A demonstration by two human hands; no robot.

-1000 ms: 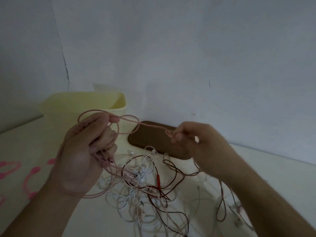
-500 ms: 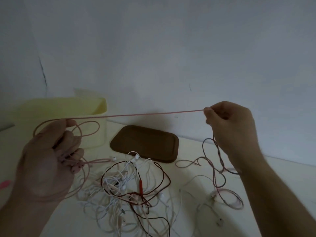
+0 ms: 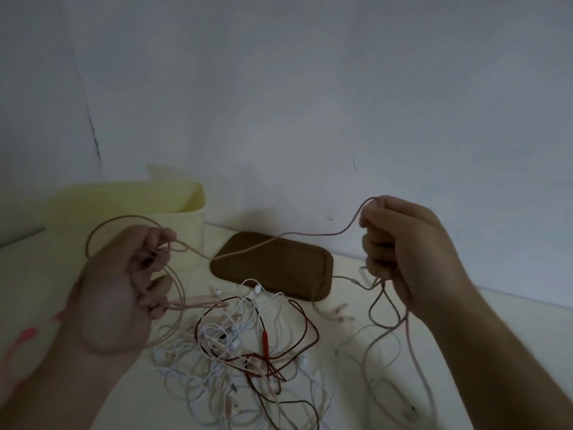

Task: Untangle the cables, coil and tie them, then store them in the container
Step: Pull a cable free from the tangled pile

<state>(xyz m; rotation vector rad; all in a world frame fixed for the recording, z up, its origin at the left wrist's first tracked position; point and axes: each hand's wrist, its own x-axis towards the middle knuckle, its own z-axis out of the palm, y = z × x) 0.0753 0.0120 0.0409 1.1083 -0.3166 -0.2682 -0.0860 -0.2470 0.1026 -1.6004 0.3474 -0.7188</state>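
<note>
Pink cable: thin pale pink earphone cable [image 3: 266,242], slung in a slack curve between your two hands above the table, its loose tail dropping from your right fist to the tabletop at the right.
Left hand: your left hand [image 3: 114,290] has its fingers curled round several loops of the pink cable, so the coil is forming there.
Right hand: your right hand [image 3: 400,243] is fisted on the pink cable, well apart from the left.
Step in hand: by my reading, you are winding the freed cable into a coil.
How to do it well: feed each turn onto the left fingers at the same loop size, keep light tension so no turn slips off, and let the tail run through your right fist so it drags no other lead along.
Remaining tangle: white earphone leads [image 3: 235,333] and a dark red cable [image 3: 305,324] lie knotted together on the near table between your arms.
Container: pale yellow plastic tub [image 3: 173,225] stands far left, open-topped, behind your left hand.
Tray: dark brown rounded rectangular tray [image 3: 279,265] lies just right of the tub.
Surface: cream tabletop [image 3: 449,305], with pink marks at the near left edge.
Room: plain grey wall, dim light.
</note>
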